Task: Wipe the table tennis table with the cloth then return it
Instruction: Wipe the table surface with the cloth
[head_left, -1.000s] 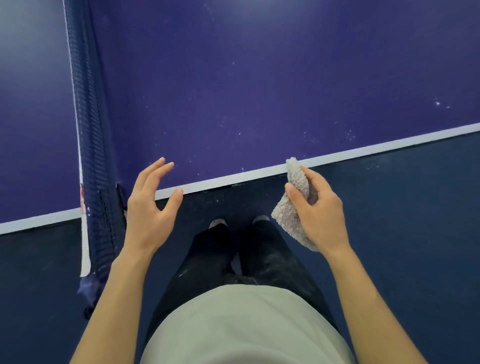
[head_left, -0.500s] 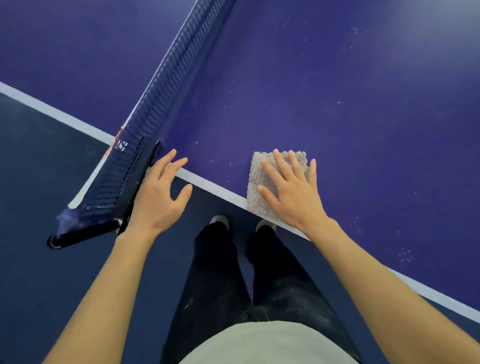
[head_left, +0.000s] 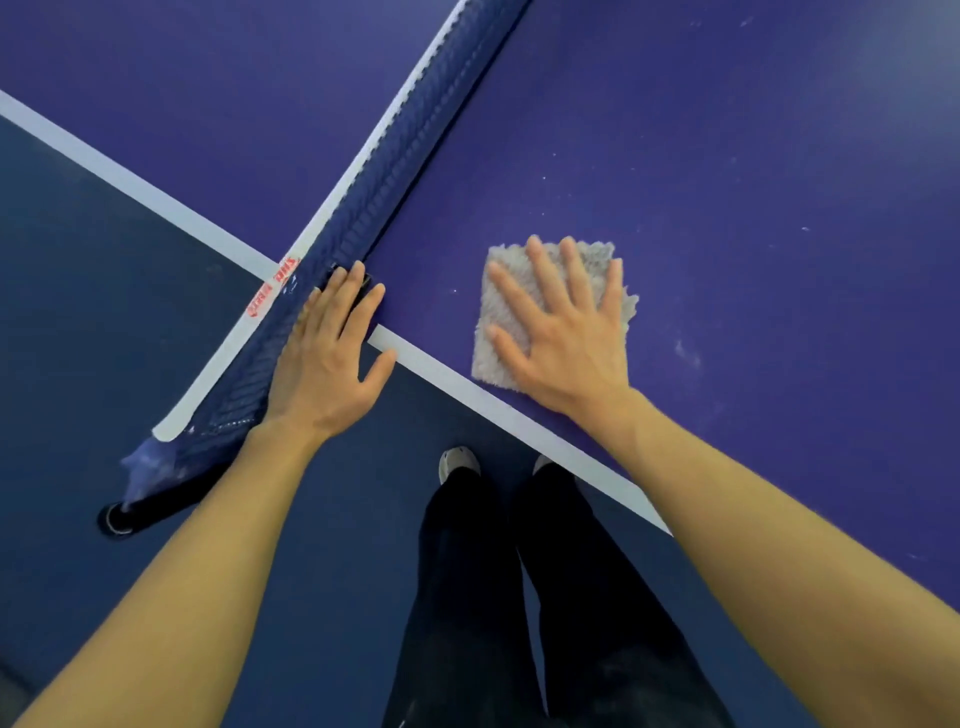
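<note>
The purple table tennis table (head_left: 727, 171) fills the upper right, edged by a white line (head_left: 447, 374). A grey fluffy cloth (head_left: 498, 358) lies flat on it near that edge. My right hand (head_left: 566, 332) presses down on the cloth with fingers spread and straight. My left hand (head_left: 327, 358) rests with straight fingers against the end of the dark blue net (head_left: 395, 171), beside the table's corner edge. White dust specks dot the surface right of the cloth.
The net runs diagonally from the upper middle down to its black clamp post (head_left: 119, 519), which sticks out past the table edge. The dark blue floor (head_left: 104, 312) lies below and left. My legs in black trousers (head_left: 519, 597) stand close to the edge.
My right hand laid the cloth flat on the table and slid it farther in from the edge. My left hand moved up against the net's end.
</note>
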